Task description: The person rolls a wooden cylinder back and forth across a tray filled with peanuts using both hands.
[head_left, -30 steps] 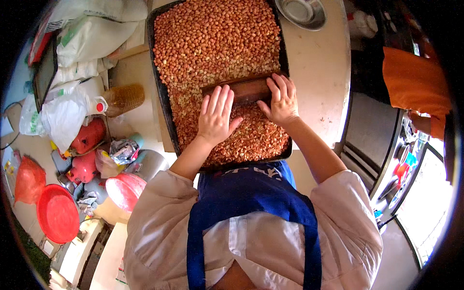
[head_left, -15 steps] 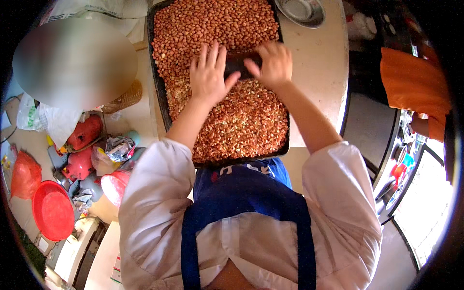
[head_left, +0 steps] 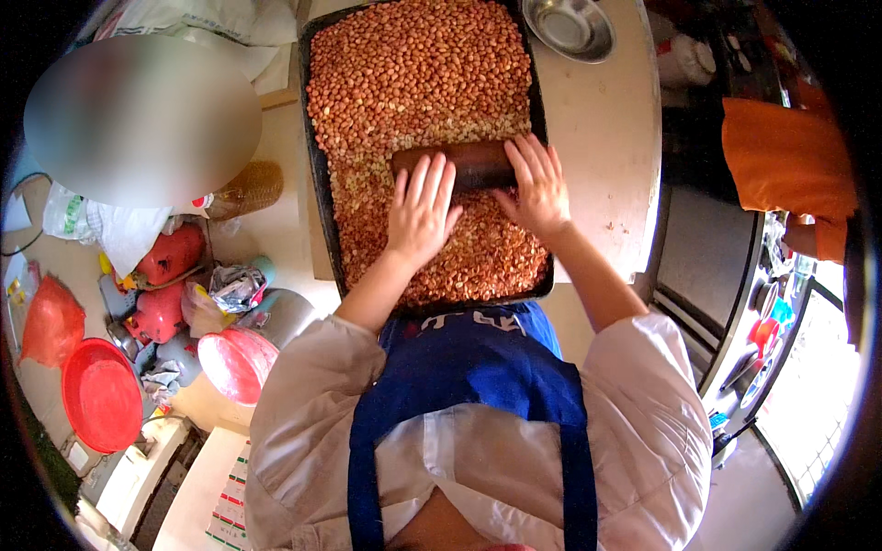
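Note:
A dark brown wooden rolling pin (head_left: 469,163) lies crosswise on reddish-skinned peanuts (head_left: 418,64) in a black-rimmed rectangular tray (head_left: 322,197). On its left part rest the fingertips of my left hand (head_left: 423,207), palm over the nuts and fingers stretched out. My right hand (head_left: 537,188) lies over its right end, fingers extended and thumb apart on the near side. Beyond the pin the peanuts are mostly whole, with paler split ones close to it. Nearer me lie crushed peanut pieces (head_left: 478,262) mixed with skins.
The tray sits on a pale table (head_left: 597,138), its near edge by my blue apron (head_left: 469,367). A metal bowl (head_left: 571,28) stands at the far right. To the left are a red basin (head_left: 101,395), another red basin (head_left: 237,363) and bags. A person in orange (head_left: 781,156) is at the right.
Both hands and the rolling pin have come nearer to me over the peanuts. My fingers now rest flatter on the pin. The view has shifted slightly.

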`<state>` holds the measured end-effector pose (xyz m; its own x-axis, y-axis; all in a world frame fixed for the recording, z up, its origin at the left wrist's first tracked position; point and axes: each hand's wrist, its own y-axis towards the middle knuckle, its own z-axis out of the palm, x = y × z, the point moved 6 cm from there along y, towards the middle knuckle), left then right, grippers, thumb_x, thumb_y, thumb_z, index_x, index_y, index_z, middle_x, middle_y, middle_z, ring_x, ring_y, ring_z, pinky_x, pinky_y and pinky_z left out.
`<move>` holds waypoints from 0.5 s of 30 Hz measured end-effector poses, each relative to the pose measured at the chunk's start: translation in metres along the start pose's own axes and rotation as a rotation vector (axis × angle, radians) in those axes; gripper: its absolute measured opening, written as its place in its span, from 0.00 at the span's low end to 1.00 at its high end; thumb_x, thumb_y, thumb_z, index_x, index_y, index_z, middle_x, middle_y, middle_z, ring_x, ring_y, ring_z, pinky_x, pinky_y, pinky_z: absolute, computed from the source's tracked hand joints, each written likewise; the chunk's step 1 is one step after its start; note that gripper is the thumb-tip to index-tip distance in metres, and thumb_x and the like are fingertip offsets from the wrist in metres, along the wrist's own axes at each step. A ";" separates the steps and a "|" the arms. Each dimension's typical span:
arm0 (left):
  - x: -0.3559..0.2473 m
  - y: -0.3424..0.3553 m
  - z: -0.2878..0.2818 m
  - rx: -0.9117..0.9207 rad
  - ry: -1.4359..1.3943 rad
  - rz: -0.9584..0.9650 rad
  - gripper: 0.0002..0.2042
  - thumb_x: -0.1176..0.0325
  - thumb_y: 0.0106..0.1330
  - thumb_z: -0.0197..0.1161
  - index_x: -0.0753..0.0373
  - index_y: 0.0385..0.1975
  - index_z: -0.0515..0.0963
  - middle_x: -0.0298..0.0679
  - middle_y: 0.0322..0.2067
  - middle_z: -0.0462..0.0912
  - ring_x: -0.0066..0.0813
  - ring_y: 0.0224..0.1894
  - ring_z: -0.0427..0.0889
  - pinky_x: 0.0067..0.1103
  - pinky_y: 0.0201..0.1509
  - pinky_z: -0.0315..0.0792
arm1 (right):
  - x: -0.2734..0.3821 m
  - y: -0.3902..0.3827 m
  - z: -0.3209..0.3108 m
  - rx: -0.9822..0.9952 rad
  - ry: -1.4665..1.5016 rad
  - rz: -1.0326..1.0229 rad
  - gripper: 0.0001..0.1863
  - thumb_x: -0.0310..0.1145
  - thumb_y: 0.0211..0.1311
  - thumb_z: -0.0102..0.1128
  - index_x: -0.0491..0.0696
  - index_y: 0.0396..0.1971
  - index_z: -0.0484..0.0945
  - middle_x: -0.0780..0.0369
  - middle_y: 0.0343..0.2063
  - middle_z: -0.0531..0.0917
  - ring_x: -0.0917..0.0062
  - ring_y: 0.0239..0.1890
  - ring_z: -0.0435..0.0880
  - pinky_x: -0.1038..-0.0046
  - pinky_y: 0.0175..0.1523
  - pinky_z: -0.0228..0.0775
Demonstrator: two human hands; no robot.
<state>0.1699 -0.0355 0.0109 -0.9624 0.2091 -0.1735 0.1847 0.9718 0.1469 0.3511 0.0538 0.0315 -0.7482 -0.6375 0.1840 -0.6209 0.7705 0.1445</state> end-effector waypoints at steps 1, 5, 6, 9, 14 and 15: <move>-0.004 -0.009 0.002 0.030 -0.031 0.003 0.41 0.47 0.71 0.61 0.61 0.77 0.52 0.45 0.77 0.54 0.42 0.79 0.52 0.45 0.81 0.46 | 0.004 -0.007 0.004 -0.038 0.027 0.037 0.45 0.57 0.59 0.68 0.47 0.70 0.65 0.53 0.66 0.73 0.61 0.75 0.62 0.47 0.78 0.47; 0.041 0.090 -0.003 0.055 0.062 -0.039 0.40 0.43 0.78 0.43 0.65 0.79 0.44 0.46 0.80 0.42 0.44 0.81 0.43 0.44 0.82 0.42 | -0.025 0.094 -0.004 -0.155 -0.095 0.115 0.34 0.61 0.69 0.53 0.46 0.61 0.73 0.56 0.58 0.79 0.60 0.64 0.74 0.46 0.74 0.52; 0.061 0.121 -0.006 0.010 0.140 -0.069 0.39 0.42 0.79 0.39 0.65 0.78 0.45 0.46 0.80 0.43 0.43 0.81 0.42 0.44 0.82 0.42 | -0.037 0.129 -0.009 -0.299 -0.052 0.027 0.33 0.59 0.68 0.56 0.47 0.59 0.74 0.56 0.55 0.80 0.60 0.60 0.75 0.50 0.70 0.58; 0.101 0.172 -0.031 -0.232 0.112 -0.109 0.38 0.40 0.79 0.35 0.64 0.77 0.53 0.48 0.79 0.50 0.47 0.81 0.43 0.45 0.81 0.39 | -0.056 0.197 -0.022 -0.529 -0.028 -0.059 0.27 0.52 0.68 0.61 0.49 0.58 0.74 0.54 0.52 0.80 0.55 0.53 0.77 0.56 0.60 0.68; 0.061 0.118 -0.010 0.099 0.183 -0.191 0.44 0.33 0.75 0.38 0.68 0.77 0.51 0.49 0.78 0.50 0.49 0.81 0.45 0.47 0.81 0.41 | -0.039 0.132 0.004 -0.230 -0.189 0.019 0.37 0.65 0.66 0.52 0.46 0.58 0.74 0.53 0.54 0.79 0.60 0.60 0.75 0.55 0.66 0.65; 0.044 0.096 -0.005 0.136 0.127 -0.137 0.45 0.33 0.75 0.36 0.68 0.77 0.51 0.49 0.79 0.48 0.48 0.81 0.45 0.47 0.81 0.41 | -0.037 0.102 0.017 -0.046 -0.121 0.072 0.38 0.66 0.66 0.51 0.46 0.58 0.75 0.55 0.56 0.78 0.60 0.62 0.74 0.55 0.69 0.62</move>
<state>0.1438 0.0668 0.0225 -0.9961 0.0667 -0.0571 0.0671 0.9977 -0.0039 0.3115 0.1565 0.0231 -0.8149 -0.5744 0.0771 -0.5553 0.8120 0.1798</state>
